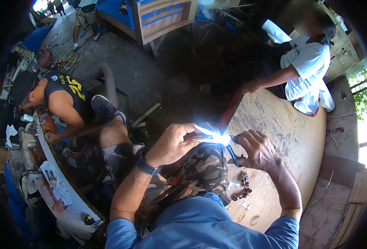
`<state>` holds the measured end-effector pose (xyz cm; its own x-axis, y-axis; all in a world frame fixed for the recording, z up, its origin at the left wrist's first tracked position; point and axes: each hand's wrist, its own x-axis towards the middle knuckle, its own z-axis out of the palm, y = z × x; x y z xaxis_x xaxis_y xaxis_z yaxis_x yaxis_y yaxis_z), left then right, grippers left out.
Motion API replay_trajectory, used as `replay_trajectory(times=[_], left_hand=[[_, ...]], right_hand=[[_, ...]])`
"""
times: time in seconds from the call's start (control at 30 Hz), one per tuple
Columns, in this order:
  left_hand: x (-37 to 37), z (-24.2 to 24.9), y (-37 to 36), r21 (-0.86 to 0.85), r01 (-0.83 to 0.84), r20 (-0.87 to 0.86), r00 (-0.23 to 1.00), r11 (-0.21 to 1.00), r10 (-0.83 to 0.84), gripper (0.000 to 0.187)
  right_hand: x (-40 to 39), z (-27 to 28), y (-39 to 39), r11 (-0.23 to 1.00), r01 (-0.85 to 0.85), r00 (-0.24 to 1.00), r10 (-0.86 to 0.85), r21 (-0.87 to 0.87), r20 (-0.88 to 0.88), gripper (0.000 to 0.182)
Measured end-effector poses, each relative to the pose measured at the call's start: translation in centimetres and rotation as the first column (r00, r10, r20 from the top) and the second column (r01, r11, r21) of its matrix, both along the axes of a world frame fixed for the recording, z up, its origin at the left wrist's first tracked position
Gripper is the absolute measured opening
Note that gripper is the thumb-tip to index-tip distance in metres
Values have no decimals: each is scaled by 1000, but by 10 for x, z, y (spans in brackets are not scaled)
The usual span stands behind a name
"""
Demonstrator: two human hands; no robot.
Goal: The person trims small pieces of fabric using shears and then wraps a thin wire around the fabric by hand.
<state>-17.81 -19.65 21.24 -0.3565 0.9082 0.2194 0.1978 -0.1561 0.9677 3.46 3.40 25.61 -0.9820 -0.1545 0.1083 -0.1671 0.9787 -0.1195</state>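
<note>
My left hand [173,143], with a dark watch at its wrist, pinches a thin pale sheet [204,132] between thumb and fingers. In my right hand [256,149] is a pair of scissors [235,157] with dark handle loops, the fingers through or around them. The blades point left and meet the sheet in a bright glare, so the exact contact is washed out. Both hands are raised above my lap, by the edge of the wooden table [283,145]. Small dark brown pieces [242,194] lie on the table below my right hand, beside white paper scraps [246,205].
A person in a white shirt [308,62] sits across the table, a hand at its edge. To the left, another person [69,99] bends over a cluttered bench [63,199] holding a tape measure [89,220]. A wooden frame [166,20] and yellow cord [71,60] are farther back.
</note>
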Motion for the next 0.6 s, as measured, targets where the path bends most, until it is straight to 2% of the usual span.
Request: replay_trajectory(times=[0.1, 0.13, 0.23, 0.27, 0.3, 0.37, 0.4, 0.6], left_hand=[[-1, 2, -1, -49, 19, -30, 999, 999, -21, 16], [-2, 2, -1, -53, 10, -18, 1000, 999, -11, 16], [-5, 1, -1, -44, -19, 4, 1000, 999, 20, 17], [-6, 1, 0, -24, -32, 5, 999, 999, 32, 17], [-6, 2, 1, -2, -46, 6, 999, 999, 46, 18], [-4, 8, 2, 12, -52, 23, 998, 999, 52, 18], [-4, 8, 2, 17, -51, 22, 998, 999, 50, 18], [-7, 1, -1, 31, 5, -91, 996, 1000, -2, 20]], right_hand=[[5, 1, 5, 999, -28, 999, 28, 18, -21, 40], [6, 8, 2, 999, 38, 997, -38, -3, 68, 39], [12, -5, 9, 984, 130, 991, -126, -121, 35, 36], [14, -9, 9, 942, 229, 973, -212, -244, 93, 44], [12, -8, 6, 943, 207, 978, -204, -263, 38, 49], [4, -4, -2, 941, 157, 980, -186, -299, -72, 58], [4, -3, -1, 966, 147, 988, -154, -211, -21, 68], [5, -9, 4, 982, 124, 992, -125, -146, 1, 63]])
